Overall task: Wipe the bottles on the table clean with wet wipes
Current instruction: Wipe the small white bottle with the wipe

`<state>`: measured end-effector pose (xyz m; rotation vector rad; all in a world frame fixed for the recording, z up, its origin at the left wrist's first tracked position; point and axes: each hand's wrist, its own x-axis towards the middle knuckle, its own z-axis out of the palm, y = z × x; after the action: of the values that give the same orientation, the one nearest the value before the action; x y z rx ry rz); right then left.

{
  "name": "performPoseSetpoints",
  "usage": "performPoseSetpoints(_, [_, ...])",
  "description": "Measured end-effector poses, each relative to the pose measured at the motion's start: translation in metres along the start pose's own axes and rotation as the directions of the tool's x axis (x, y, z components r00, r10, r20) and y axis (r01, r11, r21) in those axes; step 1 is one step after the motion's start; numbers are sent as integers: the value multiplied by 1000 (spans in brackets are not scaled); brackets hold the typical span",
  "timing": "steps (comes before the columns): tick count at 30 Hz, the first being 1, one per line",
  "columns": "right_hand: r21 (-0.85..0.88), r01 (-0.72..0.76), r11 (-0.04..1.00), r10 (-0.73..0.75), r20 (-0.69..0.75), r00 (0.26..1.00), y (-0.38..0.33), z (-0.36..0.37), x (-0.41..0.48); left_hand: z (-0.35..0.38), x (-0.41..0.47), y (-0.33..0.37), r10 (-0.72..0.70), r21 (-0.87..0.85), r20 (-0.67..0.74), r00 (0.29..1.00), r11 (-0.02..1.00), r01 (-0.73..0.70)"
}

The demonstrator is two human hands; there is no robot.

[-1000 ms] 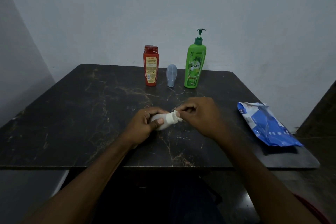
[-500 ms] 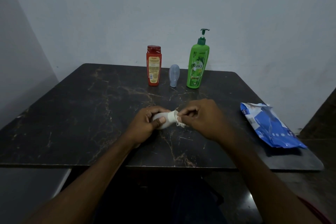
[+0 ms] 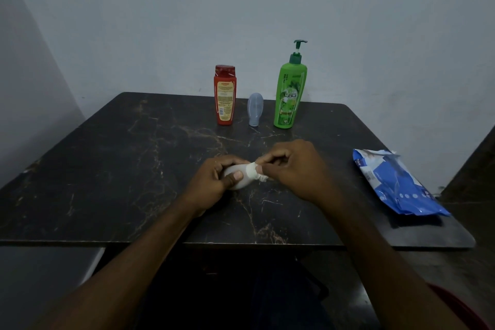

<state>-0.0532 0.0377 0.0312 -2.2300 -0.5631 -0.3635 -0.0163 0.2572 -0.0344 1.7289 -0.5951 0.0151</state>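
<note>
While the left hand (image 3: 214, 181) curled round the rounded body of a small white bottle (image 3: 237, 183), thumb pressed on its near side, the right hand (image 3: 293, 169) pinched a wet wipe (image 3: 254, 171) between thumb and bent fingers, the wipe wrapped about the bottle's narrow end. Both forearms reached in over the near edge of the table (image 3: 107, 182), and the hands met knuckles up in front of the green pump bottle (image 3: 289, 91), a little to its left. The white bottle lay on its side, long axis roughly left to right, narrow end toward the right hand; whether it rested on the tabletop or hung just above it could not be told. Left of the green pump bottle stood a small grey-blue bottle (image 3: 255, 108), narrow end down, and further left a red bottle (image 3: 225, 95), upright. Well to its right and nearer the person lay a blue wipes pack (image 3: 396, 185).
</note>
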Motion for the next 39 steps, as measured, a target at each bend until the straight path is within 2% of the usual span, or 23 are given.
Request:
performPoseSetpoints(5, [-11,-47,999,47,0,999,9,-1,-4,-1,-1,0,1,-14,-17,1000,1000,-1])
performPoseSetpoints(10, [90,-25,996,26,-17,1000,4,1,-5,2,0,1,12,29,3,1000,1000,-12])
performPoseSetpoints(14, [61,-56,997,59,-48,997,4,1,4,0,-1,0,10,1,-38,999,1000,-10])
performPoseSetpoints(18, [13,-75,997,76,-24,997,9,3,-4,0,1,0,21,47,-18,1000,999,-20])
performPoseSetpoints(23, [72,-57,996,60,-30,998,2,2,4,0,0,-2,19,42,-29,999,999,-18])
performPoseSetpoints(28, [12,-103,995,104,-43,994,8,2,3,-1,1,-3,23,27,-40,999,999,-22])
performPoseSetpoints(34, [43,-48,998,49,-31,998,3,5,-1,0,2,-3,6,47,-46,999,999,-4])
performPoseSetpoints(39, [45,-55,997,58,-73,996,4,5,7,0,0,-1,18,25,-64,998,1000,-17])
